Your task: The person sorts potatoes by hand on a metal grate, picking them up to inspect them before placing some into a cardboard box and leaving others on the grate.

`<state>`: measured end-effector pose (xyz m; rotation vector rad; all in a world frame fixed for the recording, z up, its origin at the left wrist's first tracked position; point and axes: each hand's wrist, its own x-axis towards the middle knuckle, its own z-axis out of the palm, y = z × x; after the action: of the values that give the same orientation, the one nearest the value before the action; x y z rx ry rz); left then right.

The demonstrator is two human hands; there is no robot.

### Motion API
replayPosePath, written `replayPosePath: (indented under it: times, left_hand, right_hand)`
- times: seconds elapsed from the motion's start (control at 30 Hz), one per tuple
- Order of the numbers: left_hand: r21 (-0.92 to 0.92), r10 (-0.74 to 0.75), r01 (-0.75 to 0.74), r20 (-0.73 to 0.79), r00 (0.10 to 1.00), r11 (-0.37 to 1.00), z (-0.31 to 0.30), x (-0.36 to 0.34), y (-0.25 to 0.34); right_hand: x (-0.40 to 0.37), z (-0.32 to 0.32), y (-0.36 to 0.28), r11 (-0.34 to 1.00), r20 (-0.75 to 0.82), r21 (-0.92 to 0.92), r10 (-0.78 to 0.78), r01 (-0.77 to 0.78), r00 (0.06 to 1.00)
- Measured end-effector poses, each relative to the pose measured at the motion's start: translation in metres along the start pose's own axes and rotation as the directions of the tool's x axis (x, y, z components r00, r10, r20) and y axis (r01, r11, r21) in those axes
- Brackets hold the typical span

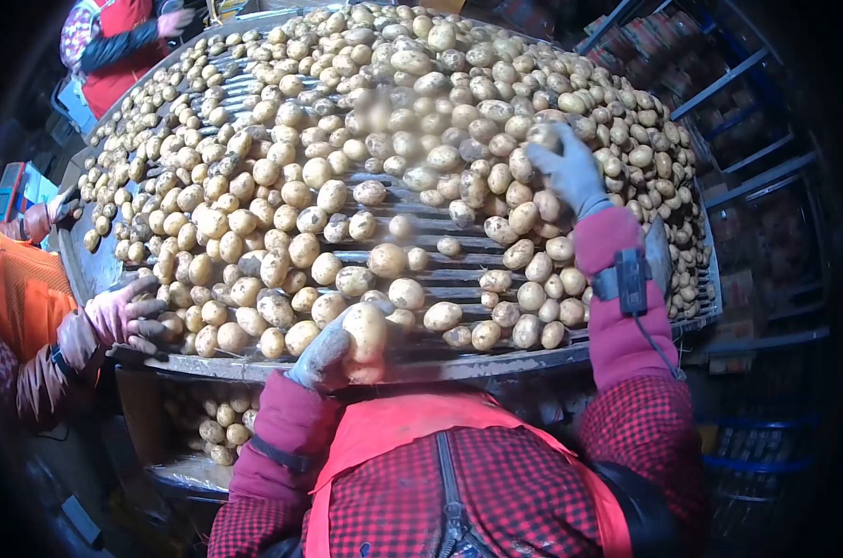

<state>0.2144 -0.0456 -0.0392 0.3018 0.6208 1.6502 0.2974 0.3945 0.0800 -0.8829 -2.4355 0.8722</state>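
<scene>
Many pale, soil-marked potatoes cover a slatted sorting table. My left hand, in a grey glove, is closed around a large potato at the table's front edge, close to my body. Further out to the right, my gloved right hand reaches into the heap with its fingers curled over a potato. Its palm side is hidden. Bare slats show between the two hands.
Left, a co-worker in an orange vest has a gloved hand at the potatoes. Another person in a red apron stands far left. Below the table edge sits a box of potatoes. Metal racks stand right.
</scene>
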Motion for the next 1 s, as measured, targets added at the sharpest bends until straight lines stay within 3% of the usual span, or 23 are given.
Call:
replayPosePath:
  times: [0.07, 0.13, 0.2, 0.27, 0.3, 0.33, 0.4, 0.47, 0.5, 0.53, 0.6, 0.67, 0.7, 0.73, 0.77, 0.8, 0.83, 0.9, 0.97, 1.0]
  left_hand:
    - [-0.006, 0.003, -0.003, -0.024, 1.0, 1.0, 0.006, 0.0, 0.002]
    - [-0.012, 0.017, -0.018, -0.02, 1.0, 1.0, 0.01, 0.002, 0.004]
    - [-0.049, 0.009, -0.012, -0.062, 0.998, 0.999, -0.005, 0.0, -0.008]
    - [-0.112, -0.012, -0.005, -0.148, 0.989, 0.994, -0.051, -0.007, -0.037]
    - [-0.093, -0.02, -0.005, -0.265, 0.964, 0.996, -0.046, -0.005, -0.041]
    - [-0.073, -0.027, 0.0, -0.379, 0.925, 0.997, -0.041, -0.002, -0.044]
    - [-0.104, -0.028, -0.005, -0.313, 0.949, 0.995, -0.044, -0.003, -0.04]
    - [-0.106, -0.012, -0.01, -0.205, 0.979, 0.994, -0.041, -0.001, -0.035]
    - [-0.099, 0.009, -0.023, -0.144, 0.99, 0.995, -0.039, 0.001, -0.03]
    - [-0.098, 0.009, -0.021, -0.121, 0.993, 0.995, -0.044, 0.0, -0.033]
    - [-0.097, 0.008, -0.016, -0.076, 0.997, 0.995, -0.053, 0.0, -0.036]
    - [-0.114, -0.009, 0.001, -0.062, 0.998, 0.993, -0.057, -0.002, -0.036]
    - [-0.197, 0.007, -0.003, 0.023, 1.0, 0.98, -0.048, 0.001, -0.03]
    - [-0.277, 0.023, 0.008, 0.107, 0.994, 0.961, -0.038, 0.003, -0.025]
    - [-0.211, 0.001, -0.008, -0.035, 0.999, 0.977, -0.037, 0.0, -0.028]
    - [-0.143, -0.016, -0.01, -0.178, 0.984, 0.99, -0.034, -0.002, -0.03]
    - [-0.133, -0.007, -0.035, -0.304, 0.953, 0.991, -0.019, 0.001, -0.029]
    - [-0.084, 0.011, -0.022, -0.133, 0.991, 0.996, -0.007, 0.003, -0.016]
    - [-0.061, 0.014, -0.016, -0.033, 0.999, 0.998, -0.018, 0.002, -0.018]
    - [-0.05, 0.015, -0.014, 0.016, 1.0, 0.999, -0.024, 0.002, -0.019]
  right_hand:
    - [-0.001, -0.001, -0.006, 0.999, -0.029, 0.045, -0.024, 0.025, 0.999]
    - [0.017, 0.034, 0.012, 0.993, 0.044, 0.112, 0.017, -0.022, 0.999]
    - [0.01, 0.047, -0.013, 0.989, 0.275, -0.041, 0.151, -0.145, 0.949]
    - [0.004, 0.062, -0.024, 0.992, 0.329, -0.121, 0.079, -0.041, 0.941]
    - [-0.004, 0.068, -0.023, 0.972, 0.449, 0.058, 0.179, -0.229, 0.875]
    - [-0.022, 0.065, -0.051, 0.99, 0.353, -0.113, 0.114, -0.079, 0.928]
    - [-0.039, 0.083, -0.03, 0.974, 0.493, 0.201, -0.009, -0.104, 0.87]
    - [-0.067, 0.114, -0.018, 0.954, 0.576, 0.287, -0.095, -0.092, 0.812]
    - [-0.08, 0.102, -0.053, 0.998, 0.591, 0.009, 0.045, -0.063, 0.805]
    - [-0.084, 0.106, -0.059, 1.0, 0.564, -0.011, -0.007, 0.016, 0.826]
    - [-0.084, 0.11, -0.056, 0.976, 0.652, 0.2, -0.063, -0.091, 0.755]
    - [-0.079, 0.101, -0.061, 0.976, 0.612, 0.217, -0.109, -0.034, 0.783]
    - [-0.073, 0.093, -0.067, 0.975, 0.597, 0.223, -0.135, -0.002, 0.791]
    - [-0.059, 0.076, -0.079, 0.963, 0.608, 0.26, -0.104, -0.073, 0.787]
    - [-0.047, 0.073, -0.077, 0.921, 0.482, 0.382, -0.132, -0.072, 0.866]
    - [-0.034, 0.047, -0.114, 0.977, 0.47, 0.08, 0.139, -0.199, 0.872]
    - [-0.011, 0.05, -0.087, 0.982, 0.309, 0.189, -0.052, -0.008, 0.95]
    - [0.055, 0.038, -0.054, 0.994, 0.235, -0.081, -0.053, 0.074, 0.971]
    - [0.097, 0.033, -0.036, 0.962, 0.215, -0.197, -0.148, 0.192, 0.965]
    - [0.104, 0.031, -0.048, 0.878, 0.244, -0.423, -0.126, 0.222, 0.962]
